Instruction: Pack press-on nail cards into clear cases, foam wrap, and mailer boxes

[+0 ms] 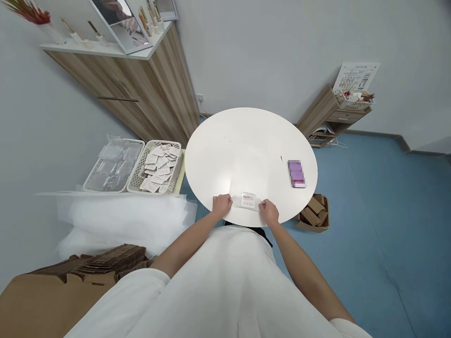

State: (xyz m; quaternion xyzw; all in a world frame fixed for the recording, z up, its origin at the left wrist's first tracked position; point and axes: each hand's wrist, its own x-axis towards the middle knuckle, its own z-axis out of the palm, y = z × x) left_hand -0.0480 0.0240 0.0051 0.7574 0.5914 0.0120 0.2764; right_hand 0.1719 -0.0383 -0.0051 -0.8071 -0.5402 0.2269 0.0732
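Note:
Near the front edge of the round white table, my left hand pinches the left end of a thin translucent white sheet. The sheet's right end is between the closed fingers of my right hand. Between my hands, a small clear packet with pale pinkish contents and print lies on the sheet. Its contents are too small to make out. How far the sheet spreads over the white tabletop is hard to tell.
A blurred purple item lies on the table's right side. To the left stand a basket of printed cards, a basket of clear bags, white sheets and flattened cardboard. An open carton sits at floor level, right.

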